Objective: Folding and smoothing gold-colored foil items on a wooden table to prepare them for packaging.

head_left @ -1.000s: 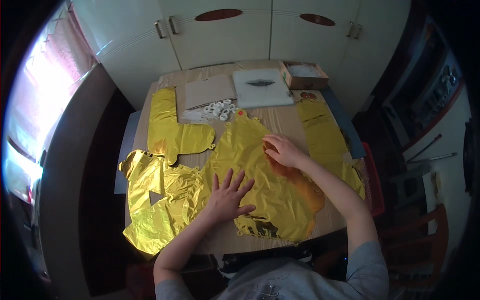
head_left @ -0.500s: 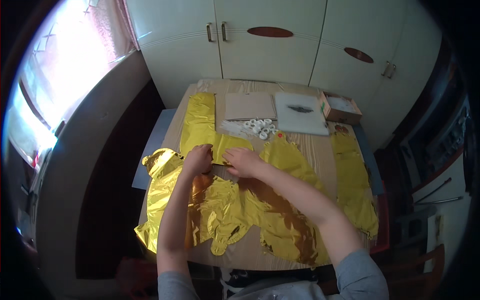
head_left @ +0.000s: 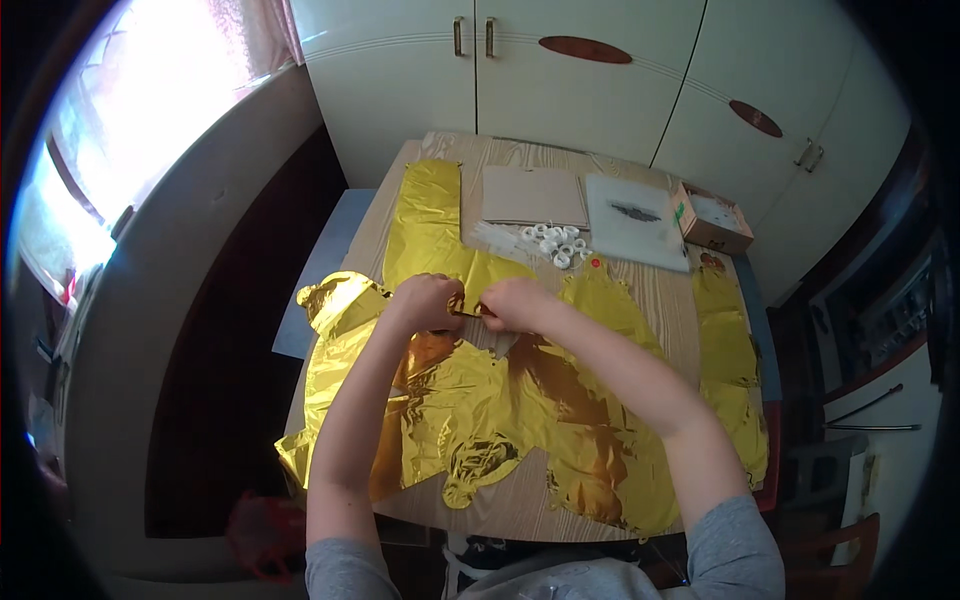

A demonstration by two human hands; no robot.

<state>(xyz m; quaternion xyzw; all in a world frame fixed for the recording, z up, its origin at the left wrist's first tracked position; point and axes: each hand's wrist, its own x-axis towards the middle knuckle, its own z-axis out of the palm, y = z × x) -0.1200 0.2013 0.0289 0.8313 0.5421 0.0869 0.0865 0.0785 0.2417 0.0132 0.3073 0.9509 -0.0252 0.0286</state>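
Note:
Flat, uninflated gold foil balloons cover much of the table. One, shaped like an L (head_left: 425, 220), lies on the far left side and runs toward me. My left hand (head_left: 427, 303) is closed on its near edge, with fingers curled under. My right hand (head_left: 515, 304) pinches the same edge a short way to the right, and a small fold of foil stands up between the two hands. Below my wrists spreads a larger crumpled foil balloon (head_left: 480, 400). Another shiny foil piece (head_left: 335, 300) lies left of my left forearm. My fingertips are partly hidden.
Behind the foil lie white ring-shaped rolls (head_left: 560, 243), thin clear strips (head_left: 500, 238), brown cardboard (head_left: 530, 195) and a whitish flat pack (head_left: 645, 235) with a dark mark. A wooden box (head_left: 715, 240) sits at the far right corner, above another gold foil balloon (head_left: 725, 340). Cupboards (head_left: 390, 90) stand behind.
My hands have closed on the near edge of the L-shaped balloon and lifted a fold of it. The whole view has shifted slightly, so the table appears further right.

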